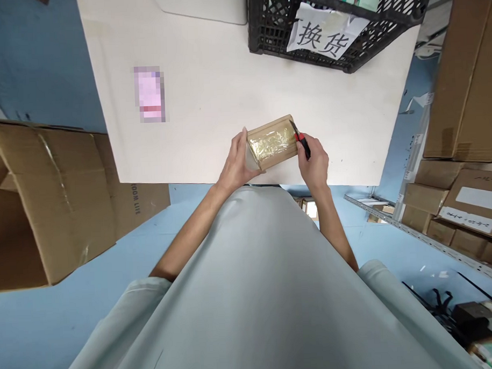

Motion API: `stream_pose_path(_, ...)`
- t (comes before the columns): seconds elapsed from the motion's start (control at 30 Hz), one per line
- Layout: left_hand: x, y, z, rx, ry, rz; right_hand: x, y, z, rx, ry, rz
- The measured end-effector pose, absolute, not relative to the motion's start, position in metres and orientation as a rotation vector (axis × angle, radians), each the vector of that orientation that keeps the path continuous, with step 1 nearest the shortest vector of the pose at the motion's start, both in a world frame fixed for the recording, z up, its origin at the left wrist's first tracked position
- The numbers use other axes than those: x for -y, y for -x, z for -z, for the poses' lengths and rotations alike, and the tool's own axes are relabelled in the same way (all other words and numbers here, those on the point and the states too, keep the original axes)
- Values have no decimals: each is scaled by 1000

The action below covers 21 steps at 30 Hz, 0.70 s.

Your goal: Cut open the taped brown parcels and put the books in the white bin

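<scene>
**Taped parcel gripped at the near edge of the white table**

Both hands are on it: a small brown parcel [273, 142], wrapped in glossy clear tape that catches the light, sits at the near edge of the white table [210, 94], right in front of the person. The left hand [238, 166] wraps around the parcel's left end, thumb up on top, fingers curled beneath, a firm clasp. The right hand [315, 160] is closed around a red-handled cutter [302, 140], whose dark tip meets the parcel's far right corner. The cutter is small and partly hidden by the fingers, so the blade itself cannot be made out.

Over at the far right of the table stands a black plastic crate [272, 22], and on its near wall hangs a white paper sign [325, 33] with bold black characters reading "换货". Green and pink packets show inside it, too cropped to read. A blurred pink item [149, 94] lies on the table to the left, well apart from the parcel.

On the blue floor to the left sits a big open cardboard box [49, 207], its side printed with letters that look like "OOM LIL", partly cut off. To the right, stacked cartons [460, 209] carry white labels too small to read.
</scene>
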<state>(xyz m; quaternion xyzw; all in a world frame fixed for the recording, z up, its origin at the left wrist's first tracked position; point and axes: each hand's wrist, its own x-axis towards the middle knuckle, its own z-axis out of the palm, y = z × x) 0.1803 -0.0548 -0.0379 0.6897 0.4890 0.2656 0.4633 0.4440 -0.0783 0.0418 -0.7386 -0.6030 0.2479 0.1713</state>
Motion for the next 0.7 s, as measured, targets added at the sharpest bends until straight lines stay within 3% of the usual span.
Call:
stream_pose_path(0.3, 36, -164, 21, -1283, -1574, -712, 100, -427, -72, 1914, 2249, -613)
stream_pose_path(0.53, 1, -172, 28, -1327, -1342, -763, 104, -378, -111, 2162, 2299, -970)
stream_pose_path(0.7, -5, -166, 25, -1320, -1284, -731, 92, -353, -115, 2269, 2386, -1030)
